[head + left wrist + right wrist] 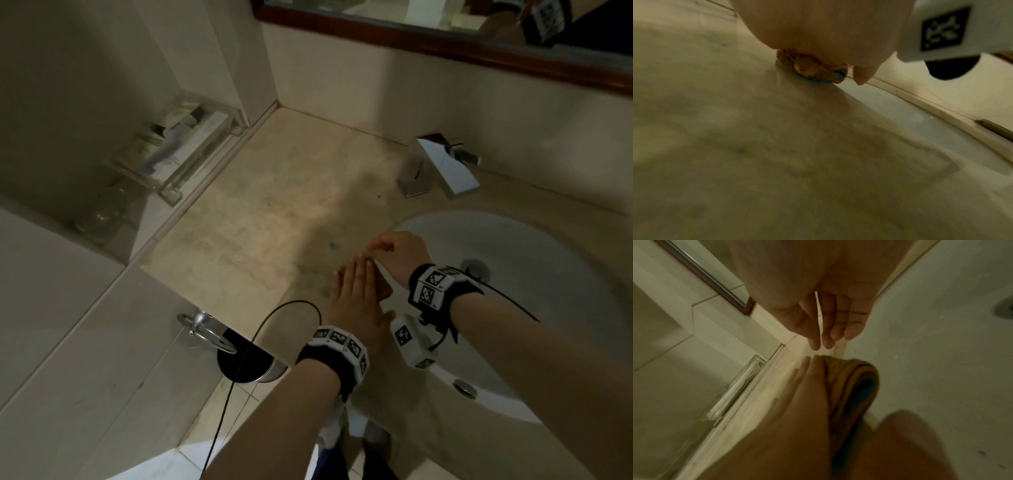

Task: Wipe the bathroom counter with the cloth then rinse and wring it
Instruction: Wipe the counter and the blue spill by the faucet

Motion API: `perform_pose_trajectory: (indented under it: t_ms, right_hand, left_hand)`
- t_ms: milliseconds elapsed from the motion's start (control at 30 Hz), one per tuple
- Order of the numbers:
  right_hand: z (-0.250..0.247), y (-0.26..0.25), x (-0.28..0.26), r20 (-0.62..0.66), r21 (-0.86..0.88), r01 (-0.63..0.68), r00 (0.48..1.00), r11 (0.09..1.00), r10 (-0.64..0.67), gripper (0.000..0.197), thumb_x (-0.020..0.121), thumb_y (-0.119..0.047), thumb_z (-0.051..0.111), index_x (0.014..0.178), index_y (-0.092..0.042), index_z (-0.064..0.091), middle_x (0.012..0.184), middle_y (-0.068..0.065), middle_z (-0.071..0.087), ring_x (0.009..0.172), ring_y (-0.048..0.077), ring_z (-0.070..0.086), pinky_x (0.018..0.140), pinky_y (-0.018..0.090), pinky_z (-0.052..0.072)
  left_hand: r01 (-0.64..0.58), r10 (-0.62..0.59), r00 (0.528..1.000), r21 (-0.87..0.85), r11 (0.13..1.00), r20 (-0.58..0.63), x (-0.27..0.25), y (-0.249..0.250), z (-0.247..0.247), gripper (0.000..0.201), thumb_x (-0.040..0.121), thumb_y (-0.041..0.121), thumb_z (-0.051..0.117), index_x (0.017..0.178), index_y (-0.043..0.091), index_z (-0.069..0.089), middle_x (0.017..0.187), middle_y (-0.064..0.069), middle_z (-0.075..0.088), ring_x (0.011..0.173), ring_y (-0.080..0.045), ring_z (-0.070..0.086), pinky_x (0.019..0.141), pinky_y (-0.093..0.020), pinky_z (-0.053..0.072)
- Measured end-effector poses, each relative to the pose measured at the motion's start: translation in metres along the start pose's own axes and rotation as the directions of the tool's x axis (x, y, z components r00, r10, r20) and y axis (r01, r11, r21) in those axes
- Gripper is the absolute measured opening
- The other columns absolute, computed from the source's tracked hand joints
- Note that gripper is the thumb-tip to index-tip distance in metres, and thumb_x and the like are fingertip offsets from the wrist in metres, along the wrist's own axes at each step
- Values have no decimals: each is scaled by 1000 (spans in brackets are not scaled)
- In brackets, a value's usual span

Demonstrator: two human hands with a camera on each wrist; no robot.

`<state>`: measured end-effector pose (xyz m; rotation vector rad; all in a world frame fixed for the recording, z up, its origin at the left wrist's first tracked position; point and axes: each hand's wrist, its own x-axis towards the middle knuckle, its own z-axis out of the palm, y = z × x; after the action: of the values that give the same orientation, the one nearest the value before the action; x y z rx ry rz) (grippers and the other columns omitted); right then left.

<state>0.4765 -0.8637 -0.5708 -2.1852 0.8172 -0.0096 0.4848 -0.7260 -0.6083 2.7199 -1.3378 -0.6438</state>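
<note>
A folded brown-yellow cloth [385,291] with a blue layer lies on the beige stone counter [274,205], right at the sink's left rim. My left hand [356,294] presses flat on it with straight fingers. In the left wrist view the cloth [813,68] bulges out from under my palm [818,24]. My right hand [397,253] hovers just beyond the left fingertips, over the rim, with relaxed fingers that hold nothing. From the right wrist I see those fingers [830,321] hanging above the cloth [855,378] and the left hand [797,394].
The white oval sink [531,274] lies to the right, with a chrome faucet [442,168] behind it. A clear tray of toiletries [181,147] sits on a ledge at the left, a glass [102,212] below it. A towel ring [205,329] hangs under the counter's front edge.
</note>
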Motion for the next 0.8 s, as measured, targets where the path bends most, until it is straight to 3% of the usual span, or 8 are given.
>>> perform_pose_trajectory:
  t_ms: [67, 167, 267, 333, 467, 567, 700, 800]
  right_hand:
    - [-5, 0, 1, -8, -43, -52, 999, 998, 52, 17, 89, -17, 56, 94, -10, 71, 103, 5, 68, 91, 18, 60, 81, 23, 43]
    - [-13, 4, 3, 106, -195, -214, 966, 957, 237, 27, 90, -18, 51, 97, 0, 70, 99, 14, 70, 89, 30, 65, 82, 37, 54]
    - [-16, 10, -2, 320, -108, -409, 849, 906, 421, 23, 89, -18, 57, 95, 1, 69, 93, 14, 72, 87, 29, 69, 80, 38, 57]
    - [-18, 14, -7, 412, -15, -480, 796, 877, 443, 21, 88, -13, 60, 98, 3, 69, 91, 15, 72, 85, 27, 71, 79, 39, 58]
    - [-26, 19, -14, 373, 91, -515, 811, 853, 450, 19, 85, -5, 65, 101, 4, 69, 96, 17, 69, 90, 28, 67, 67, 34, 56]
    - [-40, 15, -12, 341, 154, -597, 780, 787, 525, 17, 79, -8, 72, 91, 3, 68, 90, 15, 68, 89, 30, 65, 77, 41, 58]
    - [-65, 4, -11, 323, 293, -615, 785, 732, 529, 17, 81, -17, 71, 78, -2, 63, 81, 17, 65, 81, 34, 63, 76, 41, 55]
    - [-78, -8, -17, 337, 314, -603, 793, 734, 507, 20, 87, -18, 64, 73, -8, 57, 72, 9, 59, 64, 23, 55, 57, 26, 44]
  left_hand:
    - [-9, 9, 1000, 23, 1000, -6, 1, 8, 4, 93, 79, 64, -2, 149, 4, -15, 158, -13, -19, 146, -30, -16, 117, -43, -14]
    - [-15, 15, 1000, 15, 1000, -12, 1, 17, 10, 86, 95, 52, 34, 148, 3, -13, 157, -12, -18, 145, -28, -16, 116, -42, -14]
    - [19, -17, 998, 37, 999, -63, -2, 26, 10, 82, 93, 37, 46, 150, 0, 0, 159, -18, -3, 147, -32, -1, 117, -43, -6]
    - [17, -16, 1000, 53, 998, -19, -2, 31, 9, 73, 97, 26, 34, 149, 0, -10, 158, -17, -13, 146, -31, -11, 114, -41, -15]
    - [-19, 18, 1000, 14, 1000, 22, -1, 31, -2, 74, 98, 29, 32, 149, 3, -14, 157, -14, -19, 146, -28, -15, 117, -42, -13]
    - [-108, 115, 991, -110, 988, 64, -4, 20, -25, 92, 91, 40, 52, 152, 15, -13, 160, -4, -15, 147, -22, -13, 117, -46, -11]
    - [-161, 163, 987, -242, 957, -14, -3, -3, -59, 86, 87, 41, 58, 151, 38, 0, 161, 4, 5, 147, -21, 10, 119, -47, 7]
    - [-191, 184, 981, -205, 960, -55, -13, -9, -87, 70, 88, 30, 62, 148, 23, 29, 153, -4, 32, 136, -25, 36, 111, -36, 31]
